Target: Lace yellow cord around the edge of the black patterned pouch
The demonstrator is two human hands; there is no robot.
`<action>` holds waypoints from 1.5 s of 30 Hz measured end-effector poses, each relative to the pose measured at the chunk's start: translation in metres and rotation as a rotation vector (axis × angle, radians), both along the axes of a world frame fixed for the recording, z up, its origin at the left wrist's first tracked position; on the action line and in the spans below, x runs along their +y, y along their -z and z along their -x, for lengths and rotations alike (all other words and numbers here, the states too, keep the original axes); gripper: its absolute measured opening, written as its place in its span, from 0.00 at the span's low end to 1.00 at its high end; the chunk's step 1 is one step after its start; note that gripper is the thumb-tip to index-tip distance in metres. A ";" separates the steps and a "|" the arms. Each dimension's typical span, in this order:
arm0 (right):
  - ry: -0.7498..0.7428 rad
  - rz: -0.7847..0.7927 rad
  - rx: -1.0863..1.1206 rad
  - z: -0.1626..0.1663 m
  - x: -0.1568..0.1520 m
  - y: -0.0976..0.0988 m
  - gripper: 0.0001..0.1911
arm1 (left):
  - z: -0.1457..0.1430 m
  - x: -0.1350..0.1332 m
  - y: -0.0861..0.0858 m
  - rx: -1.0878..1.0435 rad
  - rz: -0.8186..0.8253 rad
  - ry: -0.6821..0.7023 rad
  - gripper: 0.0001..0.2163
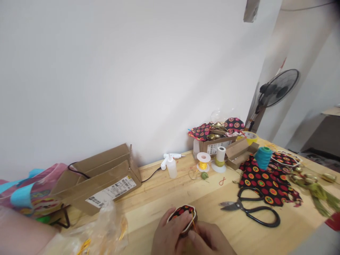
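My left hand (168, 236) grips a small oval pad (183, 214) covered in black fabric with red and orange dots, held on edge near the table's front. My right hand (211, 241) sits beside it, fingers pinched on an orange thread (193, 224) that runs to the pad's rim. Both hands are low in the picture and partly cut off.
Black scissors (252, 209) lie right of my hands. Beyond are patterned cloth (265, 180), a teal thread cone (262, 157), yellow spools (203, 161), a white glue bottle (171, 166), open cardboard boxes (102, 179), a clear plastic bag (101, 230), and a fan (277, 88).
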State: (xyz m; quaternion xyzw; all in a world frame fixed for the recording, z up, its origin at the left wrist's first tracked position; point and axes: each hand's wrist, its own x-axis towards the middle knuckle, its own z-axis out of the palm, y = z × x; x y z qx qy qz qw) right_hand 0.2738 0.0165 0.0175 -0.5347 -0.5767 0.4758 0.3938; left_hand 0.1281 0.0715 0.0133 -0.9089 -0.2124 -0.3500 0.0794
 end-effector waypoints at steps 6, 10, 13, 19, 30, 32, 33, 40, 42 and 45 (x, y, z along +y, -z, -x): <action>0.133 -0.117 -0.359 -0.007 0.000 0.004 0.19 | -0.002 -0.001 -0.003 0.078 0.008 -0.039 0.13; 0.135 -0.114 -0.325 -0.006 0.002 0.013 0.18 | 0.001 -0.002 0.001 0.094 -0.022 -0.115 0.12; 0.107 -0.128 -0.272 -0.003 0.003 0.017 0.17 | 0.002 -0.002 0.001 0.068 -0.018 -0.142 0.12; 0.125 -0.124 -0.168 0.002 0.002 0.025 0.20 | 0.001 -0.004 0.002 -0.017 0.056 -0.178 0.14; 0.265 -0.222 0.009 -0.006 -0.005 0.015 0.19 | 0.002 -0.008 0.019 -0.261 0.560 -0.210 0.21; 0.261 -0.260 -0.028 -0.004 -0.005 0.014 0.18 | 0.002 -0.009 0.018 -0.283 0.606 -0.193 0.22; 0.264 -0.268 -0.037 -0.003 -0.005 0.014 0.18 | 0.002 -0.009 0.018 -0.291 0.622 -0.189 0.22; 0.279 -0.309 -0.055 0.003 -0.001 0.014 0.19 | 0.003 -0.009 0.018 -0.360 0.658 -0.149 0.22; 0.259 -0.323 -0.051 0.004 -0.001 0.013 0.18 | 0.003 -0.009 0.018 -0.361 0.663 -0.140 0.22; 0.317 -0.338 -0.029 0.008 -0.002 0.011 0.17 | 0.003 -0.009 0.019 -0.357 0.683 -0.146 0.22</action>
